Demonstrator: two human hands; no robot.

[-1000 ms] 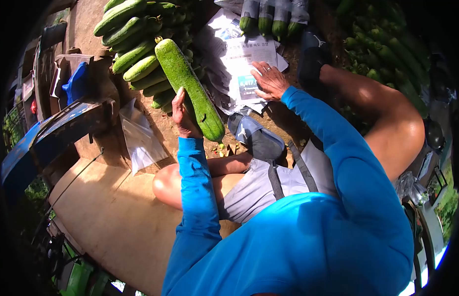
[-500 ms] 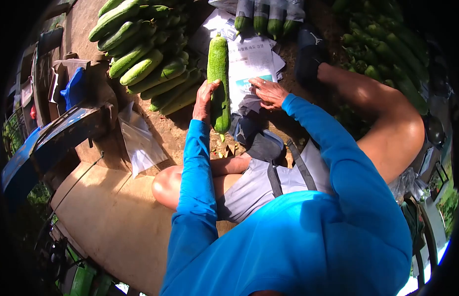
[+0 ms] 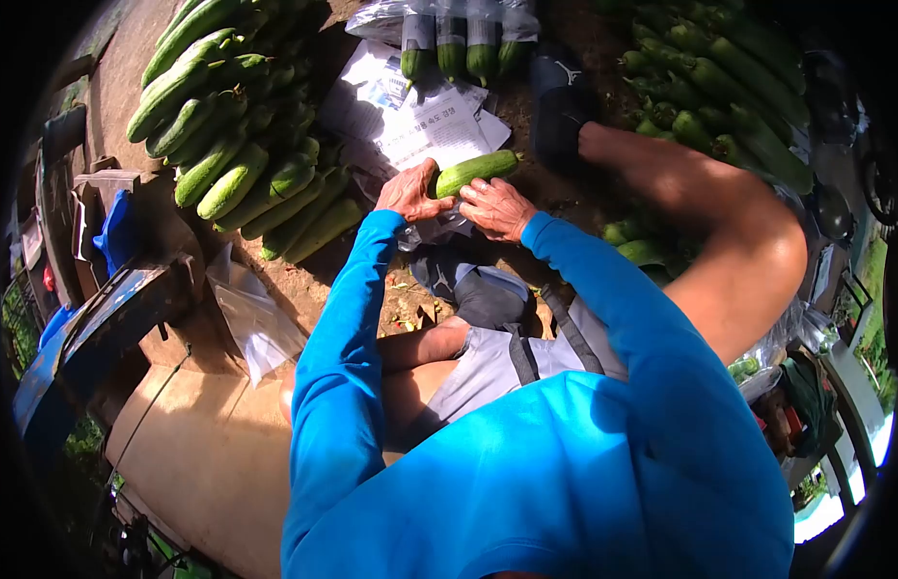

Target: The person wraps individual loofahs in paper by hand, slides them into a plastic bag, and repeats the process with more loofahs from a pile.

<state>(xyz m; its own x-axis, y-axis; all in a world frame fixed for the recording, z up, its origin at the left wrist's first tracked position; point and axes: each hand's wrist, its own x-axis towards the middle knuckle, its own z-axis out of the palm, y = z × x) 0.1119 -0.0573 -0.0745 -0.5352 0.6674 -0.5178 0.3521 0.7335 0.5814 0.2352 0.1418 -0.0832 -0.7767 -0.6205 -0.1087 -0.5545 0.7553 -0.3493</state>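
A green cucumber [image 3: 478,172] lies slanted between my two hands, its far end pointing up to the right. My left hand [image 3: 410,193] is closed at its lower left end. Against the cucumber's underside, my right hand [image 3: 499,208] has its fingers curled in a pinch. A clear plastic bag [image 3: 434,230] hangs crumpled just beneath the hands and seems caught in the right fingers; its opening is hidden. Printed papers [image 3: 439,127] lie on the ground beyond.
A large cucumber pile [image 3: 227,174] is at left, another [image 3: 729,96] at right. Several cucumbers in plastic sleeves [image 3: 451,48] lie at the top. A flat clear bag [image 3: 251,314] rests at left near a blue-painted metal bar [image 3: 97,314]. My shoe [image 3: 562,96] is beyond the right hand.
The cucumber has turned from upright to slanted and moved right, between the hands. My right hand has come against it. The whole view has shifted somewhat.
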